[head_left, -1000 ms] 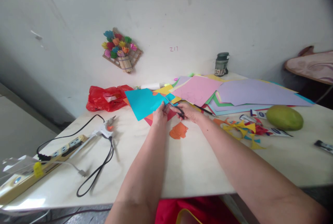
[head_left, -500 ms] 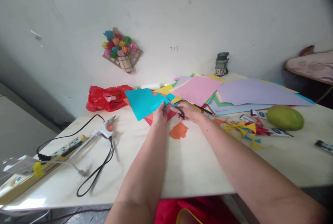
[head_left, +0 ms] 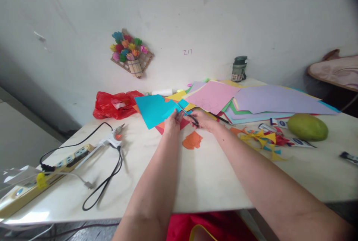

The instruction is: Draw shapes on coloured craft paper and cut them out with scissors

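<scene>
My left hand [head_left: 171, 123] pinches the near edge of a turquoise paper sheet [head_left: 153, 110], which lies over red and orange sheets. My right hand [head_left: 203, 120] grips small scissors [head_left: 188, 114] whose blades point up and left into the turquoise sheet. Both hands meet over the middle of the white table [head_left: 195, 174]. An orange cut-out piece [head_left: 192, 140] lies on the table just below my hands.
A stack of coloured paper sheets [head_left: 265, 101] spreads at the back right, with a dark jar [head_left: 239, 68] behind it. Paper scraps [head_left: 263, 139] and a green fruit [head_left: 307, 127] sit on the right. A glue gun [head_left: 113, 140], power strip [head_left: 50, 170] and red bag [head_left: 116, 105] are on the left.
</scene>
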Tool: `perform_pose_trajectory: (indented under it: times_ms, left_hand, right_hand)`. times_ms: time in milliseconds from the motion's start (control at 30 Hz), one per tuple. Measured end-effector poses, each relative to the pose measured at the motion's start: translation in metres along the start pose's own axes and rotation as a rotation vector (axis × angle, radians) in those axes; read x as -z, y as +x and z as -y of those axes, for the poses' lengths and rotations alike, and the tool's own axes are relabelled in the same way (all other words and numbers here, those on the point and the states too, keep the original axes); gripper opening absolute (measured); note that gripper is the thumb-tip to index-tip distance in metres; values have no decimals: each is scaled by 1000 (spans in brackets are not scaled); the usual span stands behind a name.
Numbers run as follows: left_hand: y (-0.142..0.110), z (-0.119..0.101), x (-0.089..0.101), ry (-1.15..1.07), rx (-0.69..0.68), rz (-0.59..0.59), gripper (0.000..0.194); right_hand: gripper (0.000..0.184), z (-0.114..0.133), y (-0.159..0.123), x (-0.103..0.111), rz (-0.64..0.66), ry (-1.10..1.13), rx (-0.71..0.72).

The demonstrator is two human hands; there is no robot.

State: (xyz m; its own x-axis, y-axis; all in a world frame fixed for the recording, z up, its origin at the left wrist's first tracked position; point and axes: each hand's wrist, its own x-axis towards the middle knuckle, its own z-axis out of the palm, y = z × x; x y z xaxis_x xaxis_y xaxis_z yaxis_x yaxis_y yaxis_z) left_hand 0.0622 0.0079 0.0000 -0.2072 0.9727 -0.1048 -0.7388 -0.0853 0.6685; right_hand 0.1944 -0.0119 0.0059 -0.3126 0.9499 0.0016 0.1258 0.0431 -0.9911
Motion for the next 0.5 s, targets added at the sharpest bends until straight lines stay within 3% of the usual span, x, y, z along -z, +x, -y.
perform_pose_trajectory:
  times_ms: [500]
  left_hand:
    - [-2, -2, -2, -6, 4, -23, 11]
  right_hand:
    - [36, 4, -1, -1, 4, -25, 49]
